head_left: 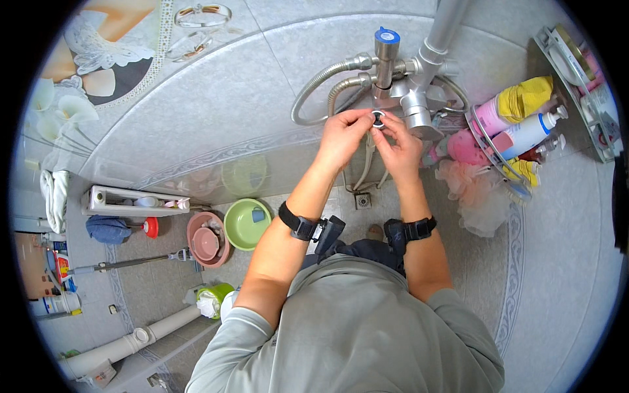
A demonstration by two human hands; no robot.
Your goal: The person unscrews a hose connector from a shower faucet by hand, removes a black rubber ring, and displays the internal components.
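Both hands raised together, left hand (342,136) and right hand (401,145) pinching a small metal ring (378,118) between fingertips, directly under the tap (385,62), equally near to both, hole facing up.

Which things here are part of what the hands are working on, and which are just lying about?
In hand:
left hand
right hand
small round metal ring fitting
chrome shower valve with blue cap

Lying about:
green plastic basin
pink plastic basin
wire rack of bottles
pink mesh sponge
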